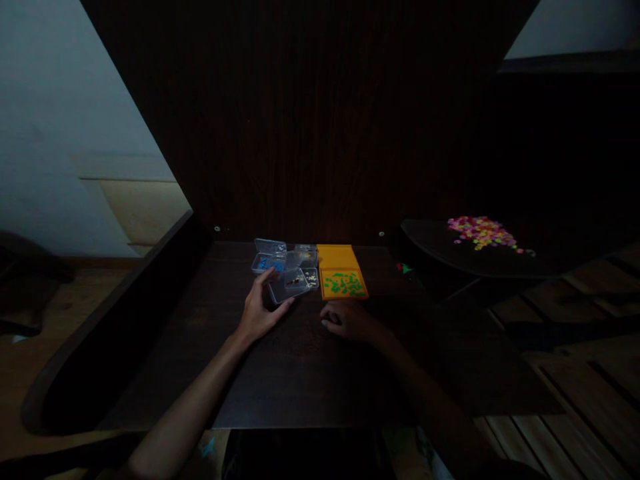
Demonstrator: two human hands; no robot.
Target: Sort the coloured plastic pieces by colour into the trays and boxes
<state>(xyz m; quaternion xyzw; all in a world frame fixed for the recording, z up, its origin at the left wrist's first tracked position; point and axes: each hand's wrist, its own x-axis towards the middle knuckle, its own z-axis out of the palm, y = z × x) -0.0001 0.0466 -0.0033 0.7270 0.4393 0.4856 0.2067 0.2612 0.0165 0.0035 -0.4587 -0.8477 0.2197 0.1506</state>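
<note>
My left hand (257, 310) spans the near-left corner of a clear plastic box (281, 293), thumb along its front edge and fingers at its left side. A few small dark pieces show within this box's outline. Behind it stands an open clear box of blue pieces (269, 265). To its right is a clear box with small pale pieces (311, 279). My right hand (350, 320) is curled closed just in front of an open yellow box (336, 256) whose tray holds several green pieces (344, 285). Whatever lies between its fingers is hidden.
A heap of small pink and yellow pieces (483, 232) lies on a dark surface at the right. A red-and-green item (405, 268) is near the right of the dark desk (300, 373). A tall dark panel (320, 120) rises behind, with a raised side board (110, 327) at left.
</note>
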